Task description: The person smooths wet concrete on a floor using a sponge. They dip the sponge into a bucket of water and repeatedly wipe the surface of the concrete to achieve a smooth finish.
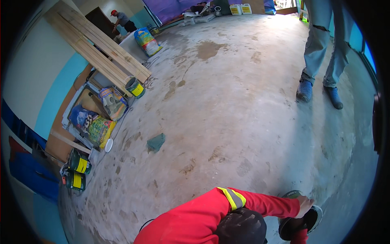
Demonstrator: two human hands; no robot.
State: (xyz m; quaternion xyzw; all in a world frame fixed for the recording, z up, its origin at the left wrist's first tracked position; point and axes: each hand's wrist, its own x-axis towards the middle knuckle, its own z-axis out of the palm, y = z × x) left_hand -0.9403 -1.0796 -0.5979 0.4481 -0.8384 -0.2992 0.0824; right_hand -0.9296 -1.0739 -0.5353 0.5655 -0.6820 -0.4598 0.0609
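Neither my left hand nor my right hand shows. Directly below, at the lower edge of the head view, a co-worker in a red top (183,215) with yellow reflective bands and black headwear (239,227) bends over. That person's hand (304,205) grips a dark bucket (286,229) at the lower right, and the other red sleeve (299,238) reaches to it from below. What the bucket holds is unclear. The pale, stained concrete floor (215,122) stretches beyond, with a greenish scrap (155,142) lying on it.
A person's legs (315,53) in jeans and blue shoes stand at upper right. Along the left are leaning planks (97,53), printed sacks (93,126), green buckets (76,181) and a white lid (109,144). A person in a red cap (122,21) works at the back, near white jugs (239,9).
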